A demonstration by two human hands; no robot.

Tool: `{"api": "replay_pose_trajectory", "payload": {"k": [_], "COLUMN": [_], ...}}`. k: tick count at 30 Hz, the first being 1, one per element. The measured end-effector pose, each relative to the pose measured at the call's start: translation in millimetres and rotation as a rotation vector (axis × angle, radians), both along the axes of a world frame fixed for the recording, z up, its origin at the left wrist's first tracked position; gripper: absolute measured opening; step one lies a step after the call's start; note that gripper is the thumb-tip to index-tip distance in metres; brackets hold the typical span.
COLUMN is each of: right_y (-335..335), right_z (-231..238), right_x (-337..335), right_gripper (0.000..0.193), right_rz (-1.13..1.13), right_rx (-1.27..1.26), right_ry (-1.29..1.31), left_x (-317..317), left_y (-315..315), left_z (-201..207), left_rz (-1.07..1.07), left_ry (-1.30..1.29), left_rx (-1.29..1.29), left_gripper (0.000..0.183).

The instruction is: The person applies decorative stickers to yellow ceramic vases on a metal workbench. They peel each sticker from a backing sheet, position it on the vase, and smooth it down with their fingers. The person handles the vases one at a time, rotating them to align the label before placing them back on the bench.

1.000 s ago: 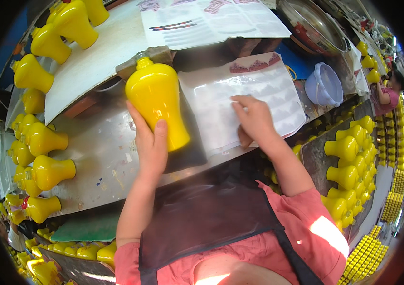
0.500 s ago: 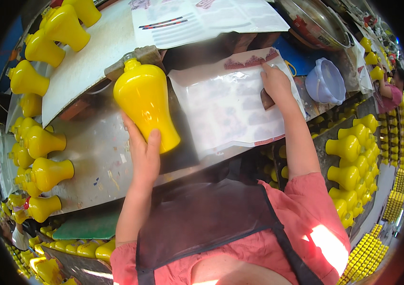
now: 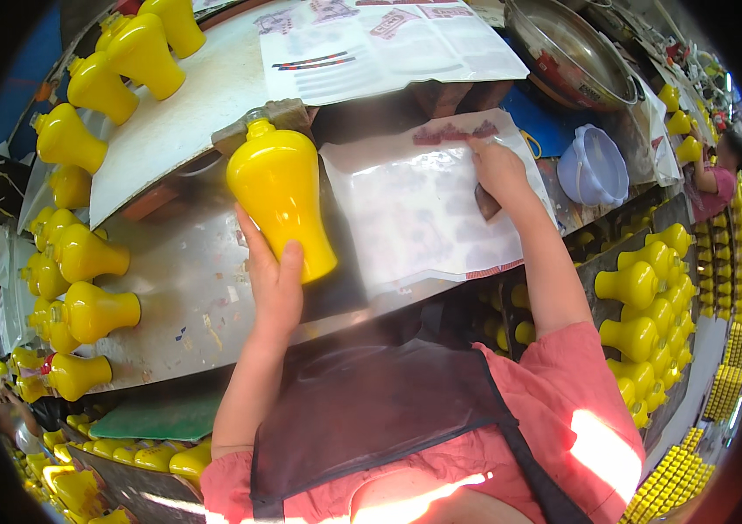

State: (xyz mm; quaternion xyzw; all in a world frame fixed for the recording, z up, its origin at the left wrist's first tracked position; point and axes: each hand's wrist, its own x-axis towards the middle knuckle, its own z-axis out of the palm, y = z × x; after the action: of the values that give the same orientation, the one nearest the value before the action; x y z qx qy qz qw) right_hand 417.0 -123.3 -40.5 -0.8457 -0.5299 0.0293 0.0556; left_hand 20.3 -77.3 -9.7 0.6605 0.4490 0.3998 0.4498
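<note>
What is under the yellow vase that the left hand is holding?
Beside the yellow vase, a dark patch shows on the grey table; a brown block is at the vase's neck. What lies directly beneath cannot be seen, because the vase and left hand cover it.

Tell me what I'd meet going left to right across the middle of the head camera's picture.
Cluster of yellow vases → large yellow vase held by the left hand → right hand → pale purple bucket → another person in a pink top.
</note>
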Motion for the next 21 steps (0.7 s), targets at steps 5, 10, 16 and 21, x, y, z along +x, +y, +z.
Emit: {"api": "replay_pose_trajectory", "payload": {"k": [5, 10, 16, 21], "right_y": [-12.3, -0.2, 18.9, 27.7], "right_z": [18.7, 31.6, 18.9, 25.1], "right_x": [-20.0, -33.6, -32.2, -26.7], "right_gripper": [0.039, 0.045, 0.024, 0.012], "right_rz": [0.047, 0.114, 0.323, 0.294], "right_rx": [0.066, 0.159, 0.118, 0.07], "right_ry": [0.131, 0.187, 0.185, 0.305], "left_x": [-3.1, 3.5, 35.6, 97.4], "left_y": [3.1, -6.1, -34.7, -43.5], "left_z": [0.0, 21.1, 48.2, 30.7], "left_rz": [-0.043, 0.16, -0.526, -0.473], "left_ry": [0.019, 0.352, -0.035, -0.36], "left_rx": [-0.004, 0.617, 0.24, -0.817], "left_gripper": [0.09, 0.08, 0.038, 0.052]}}
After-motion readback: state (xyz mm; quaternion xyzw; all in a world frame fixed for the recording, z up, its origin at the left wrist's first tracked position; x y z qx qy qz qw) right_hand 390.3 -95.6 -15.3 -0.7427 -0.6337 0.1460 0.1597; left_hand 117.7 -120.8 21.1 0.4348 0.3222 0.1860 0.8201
